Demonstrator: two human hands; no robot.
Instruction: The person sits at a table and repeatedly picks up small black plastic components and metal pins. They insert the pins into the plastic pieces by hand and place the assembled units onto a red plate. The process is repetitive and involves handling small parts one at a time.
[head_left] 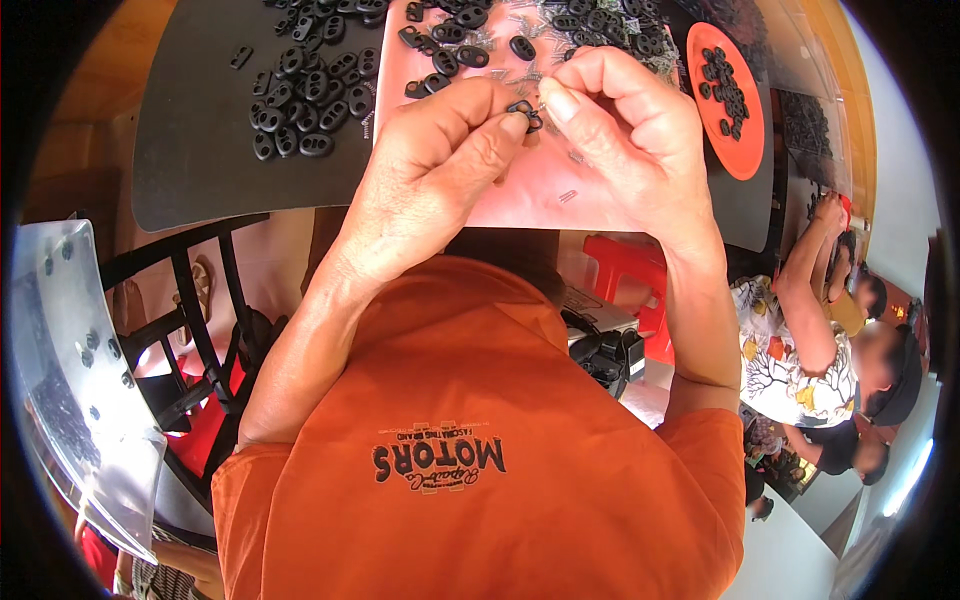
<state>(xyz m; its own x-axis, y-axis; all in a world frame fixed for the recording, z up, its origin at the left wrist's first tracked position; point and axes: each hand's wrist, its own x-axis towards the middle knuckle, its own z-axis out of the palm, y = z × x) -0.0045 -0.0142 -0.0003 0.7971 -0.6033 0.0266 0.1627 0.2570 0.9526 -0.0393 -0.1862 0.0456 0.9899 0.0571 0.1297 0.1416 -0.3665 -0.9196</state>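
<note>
My left hand [435, 150] pinches a small black plastic cord-lock piece [527, 114] between thumb and forefinger. Close against it, the thumb and forefinger of my right hand [640, 145] are pressed together on a thin bit of metal that looks like a small spring [541, 100]; the fingertips hide most of it. Both hands are above a pink sheet [510, 200] on the table. Loose metal springs [567, 196] are scattered over this sheet, and several black oval two-hole cord-lock bodies [446, 62] lie just beyond my left hand.
On the dark tabletop [200, 160] at left is a heap of black oval pieces [312, 92]. An orange-red plate [742, 165] with small black parts stands at right. A red stool [625, 262] is below the table's edge. Other people [800, 350] sit at the far right.
</note>
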